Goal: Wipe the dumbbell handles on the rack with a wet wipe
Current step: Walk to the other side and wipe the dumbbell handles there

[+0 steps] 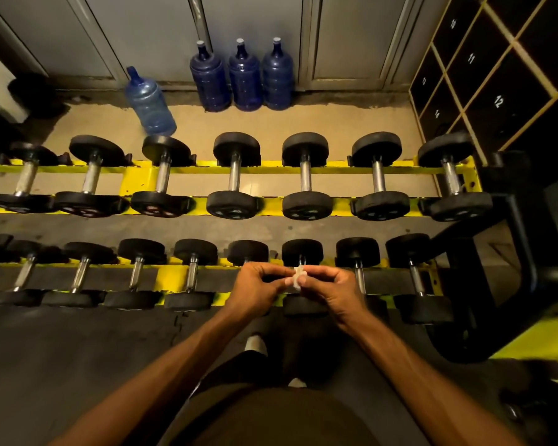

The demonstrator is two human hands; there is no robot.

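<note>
Left hand [255,289] and right hand [331,292] both pinching small white wet wipe [298,280] between fingertips, held just above lower-rack [171,267] dumbbell [303,252], handle not touched yet

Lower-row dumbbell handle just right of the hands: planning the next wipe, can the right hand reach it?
Probably yes: the handle lies bare beside the right hand, nothing between them, though that hand and the left hand pinch the wipe.

Three dark blue water jugs [244,78] stood against the grey wall [342,37], a paler jug [149,104] tilted beside them; numbered lockers [496,75] stood rightward.
</note>
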